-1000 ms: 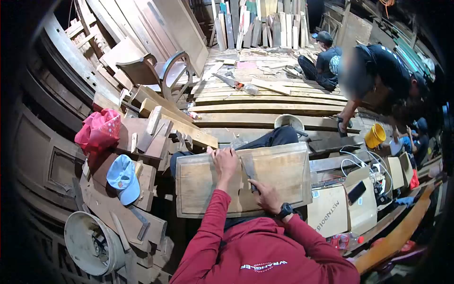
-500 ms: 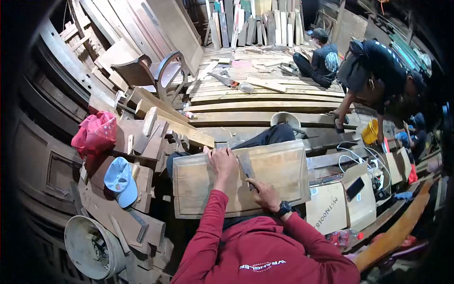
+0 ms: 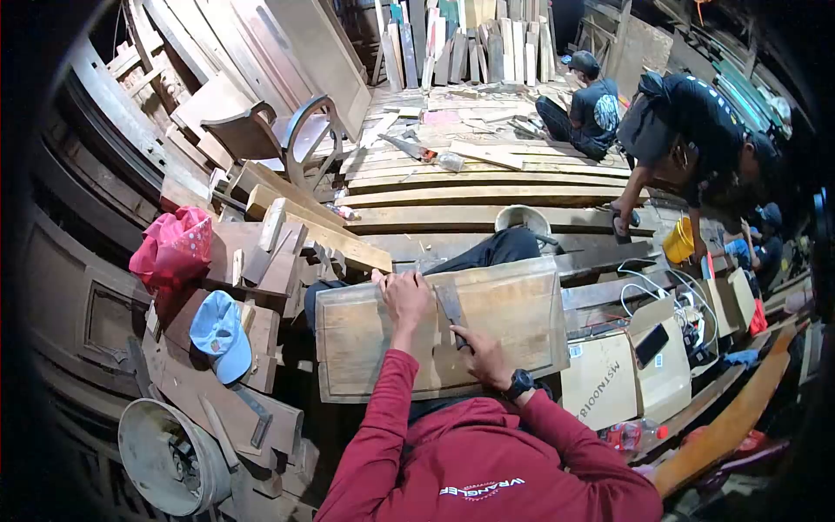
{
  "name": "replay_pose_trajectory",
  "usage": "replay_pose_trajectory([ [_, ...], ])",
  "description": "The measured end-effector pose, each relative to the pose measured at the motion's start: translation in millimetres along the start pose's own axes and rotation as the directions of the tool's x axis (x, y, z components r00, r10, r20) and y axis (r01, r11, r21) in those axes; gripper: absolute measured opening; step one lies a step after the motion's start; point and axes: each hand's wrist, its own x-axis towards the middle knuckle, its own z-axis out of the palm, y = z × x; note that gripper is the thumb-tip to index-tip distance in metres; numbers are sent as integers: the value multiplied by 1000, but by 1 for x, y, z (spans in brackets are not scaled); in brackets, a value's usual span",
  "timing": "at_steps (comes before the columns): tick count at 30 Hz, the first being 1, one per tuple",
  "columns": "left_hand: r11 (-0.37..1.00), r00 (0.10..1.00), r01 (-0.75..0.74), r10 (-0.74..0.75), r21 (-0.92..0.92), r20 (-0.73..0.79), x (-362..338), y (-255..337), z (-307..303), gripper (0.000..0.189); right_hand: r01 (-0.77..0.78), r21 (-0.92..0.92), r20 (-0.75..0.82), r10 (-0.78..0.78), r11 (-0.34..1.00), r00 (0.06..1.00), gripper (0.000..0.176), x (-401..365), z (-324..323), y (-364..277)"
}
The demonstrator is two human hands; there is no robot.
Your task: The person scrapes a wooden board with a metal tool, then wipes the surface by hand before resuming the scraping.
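Observation:
A wooden panel (image 3: 513,322) with a raised, framed face lies across my lap. My left hand (image 3: 406,300) grips its far edge, fingers bent over the rim and partly hidden. My right hand (image 3: 487,358), with a dark watch at the wrist, is closed round the dark handle of a putty knife (image 3: 449,306). The knife's flat grey blade rests against the panel's face, pointing to the far edge, just right of my left hand.
Left are a blue cap (image 3: 221,336), a pink bag (image 3: 172,247) and a bucket (image 3: 172,457). Right are a cardboard box (image 3: 600,383) with a phone (image 3: 651,345), cables and a bottle (image 3: 639,432). Ahead, a chair (image 3: 283,139) and planks; co-workers (image 3: 596,109) at right.
The putty knife and both hands have barely moved against the panel. The whole view has shifted slightly left.

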Motion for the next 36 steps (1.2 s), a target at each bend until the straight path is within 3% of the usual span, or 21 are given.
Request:
replay_pose_trajectory([
  [4, 1000, 999, -6, 6, -1, 38, 3, 2, -5, 30, 108, 88, -75, -102, 990, 992, 48, -7, -11, 2],
  [7, 1000, 1000, -27, 27, 5, 5, 0, -1, -2, 31, -31, 5, -6, 31, 1000, 1000, 47, -1, -4, -2],
  [11, 1000, 1000, -9, 9, -19, 7, 3, -2, 2, 31, 94, 7, -58, -93, 996, 994, 50, -9, -10, -1],
  [15, 999, 1000, -25, 25, 38, -1, 1, -1, 0, 32, 70, -116, 196, -46, 991, 980, 46, 1, -16, -17],
  [19, 1000, 1000, -11, 11, 13, 10, 3, 5, -8, 32, 143, 5, 4, -143, 990, 990, 56, -11, -7, 6],
  [20, 997, 997, -13, 7, 72, 82, 4, 1, -6, 31, 138, -21, 31, -137, 990, 990, 56, -14, -5, 5],
  [23, 999, 999, -29, 29, 23, -33, -1, -4, 7, 31, 36, -62, 172, -25, 997, 985, 53, -1, -9, -7],
  [28, 1000, 1000, -18, 18, -6, 0, 2, -2, 0, 32, 148, -42, 11, -148, 988, 989, 52, -7, -12, -5],
  [31, 998, 996, -61, 62, 18, -58, -1, -1, -2, 31, 17, -37, 18, -17, 999, 1000, 48, -2, 3, 4],
  [34, 999, 998, -44, 44, -4, -39, 3, -4, 5, 32, 60, -10, -51, -60, 998, 997, 46, -5, -5, 2],
  [36, 999, 999, -35, 35, 5, -7, 2, -5, 4, 33, 46, 36, -14, -45, 998, 999, 45, -3, -9, -7],
])
